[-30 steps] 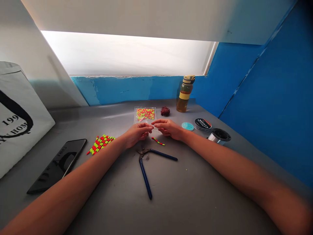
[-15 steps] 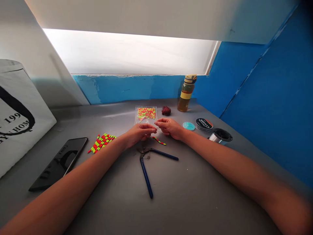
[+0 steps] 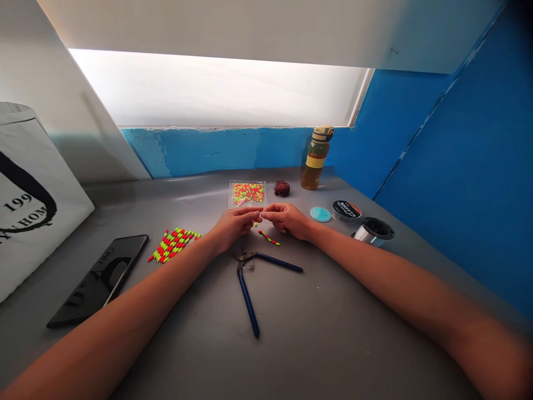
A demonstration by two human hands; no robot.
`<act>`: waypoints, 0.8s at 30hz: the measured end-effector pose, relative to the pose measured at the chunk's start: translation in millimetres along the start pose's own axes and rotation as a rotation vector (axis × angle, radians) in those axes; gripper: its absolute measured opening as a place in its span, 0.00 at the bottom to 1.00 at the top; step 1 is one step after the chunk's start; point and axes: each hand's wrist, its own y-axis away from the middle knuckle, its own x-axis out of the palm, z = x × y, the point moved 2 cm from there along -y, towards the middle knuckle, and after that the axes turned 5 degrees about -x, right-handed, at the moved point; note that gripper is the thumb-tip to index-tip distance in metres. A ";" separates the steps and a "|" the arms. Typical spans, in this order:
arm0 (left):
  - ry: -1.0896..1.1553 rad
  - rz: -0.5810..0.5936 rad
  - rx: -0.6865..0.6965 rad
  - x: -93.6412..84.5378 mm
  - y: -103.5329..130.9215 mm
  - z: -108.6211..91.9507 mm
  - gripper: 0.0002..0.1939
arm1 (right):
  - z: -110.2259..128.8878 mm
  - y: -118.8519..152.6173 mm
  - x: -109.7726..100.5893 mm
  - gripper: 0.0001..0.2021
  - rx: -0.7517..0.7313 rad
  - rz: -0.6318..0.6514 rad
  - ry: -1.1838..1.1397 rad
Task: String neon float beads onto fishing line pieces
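Fingers [image 3: 250, 212] pinched, left hand [image 3: 233, 226], right hand [image 3: 288, 219], contents unclear; one bead strand [image 3: 270, 239], one pliers [image 3: 241, 278].

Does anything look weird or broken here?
Yes, the blue wall under the bright window has scuffed, patchy paint, so it looks worn. A tiny yellow speck also sits alone, right of the open pliers; too small to identify.

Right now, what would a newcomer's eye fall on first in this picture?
Probably the bright red and yellow-green beadwork, lying beside the phone on the left. Next, the left grip and right grip, close together near the centre. Then the blue-handled pliers, spread open nearer the viewer.
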 end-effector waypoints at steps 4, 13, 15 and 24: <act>-0.177 -0.037 0.029 5.0 1.7 2.6 0.18 | -2.3 0.0 -4.0 0.12 -0.002 0.010 -0.052; -0.273 0.032 0.035 4.5 3.1 0.2 0.18 | 0.8 -0.6 -1.0 0.14 0.035 -0.080 -0.113; -0.182 0.039 0.022 2.5 1.5 0.2 0.17 | 1.6 -1.0 -0.4 0.15 0.019 -0.064 -0.131; -0.042 0.021 -0.037 2.3 2.1 -3.0 0.18 | -4.6 -3.1 -4.2 0.16 -0.017 -0.008 -0.049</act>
